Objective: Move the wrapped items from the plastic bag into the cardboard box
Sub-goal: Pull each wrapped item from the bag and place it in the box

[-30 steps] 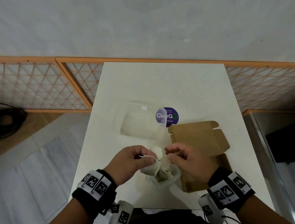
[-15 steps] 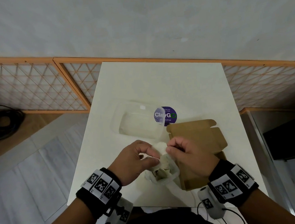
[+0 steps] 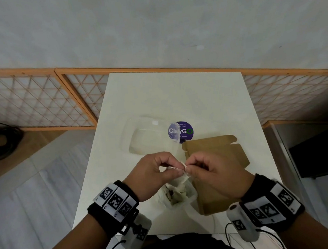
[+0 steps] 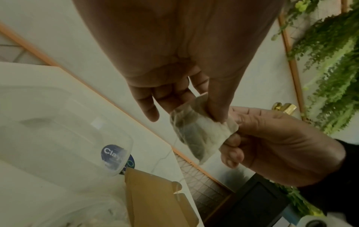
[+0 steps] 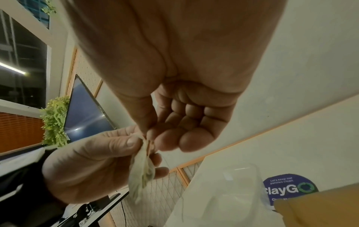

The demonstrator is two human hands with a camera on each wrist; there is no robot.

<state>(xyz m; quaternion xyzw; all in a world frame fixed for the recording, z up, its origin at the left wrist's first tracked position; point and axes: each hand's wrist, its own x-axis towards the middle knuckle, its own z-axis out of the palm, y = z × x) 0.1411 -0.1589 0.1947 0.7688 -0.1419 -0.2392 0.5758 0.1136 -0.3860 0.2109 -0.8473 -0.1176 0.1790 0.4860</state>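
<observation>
A small translucent wrapped pouch (image 3: 178, 167) hangs between both hands above the table. My left hand (image 3: 180, 171) pinches its upper edge with thumb and forefinger, as the left wrist view shows on the pouch (image 4: 202, 135). My right hand (image 3: 186, 167) pinches the same top edge from the other side; the pouch (image 5: 141, 170) dangles below its fingertips. Directly beneath the hands the white plastic bag (image 3: 163, 196) stands open, with more wrapped items (image 3: 173, 195) inside. The brown cardboard box (image 3: 221, 155) lies open just to the right, partly hidden by my right hand.
A clear plastic container (image 3: 150, 135) sits behind the hands, beside a round purple ClayGO sticker (image 3: 185, 131) on the white table (image 3: 176, 95). The table's near edge runs just below the bag. A lattice screen (image 3: 28, 104) and floor lie to the left.
Both hands have risen from the bag's mouth with one pouch pinched between them. The bag's contents now show below the hands.
</observation>
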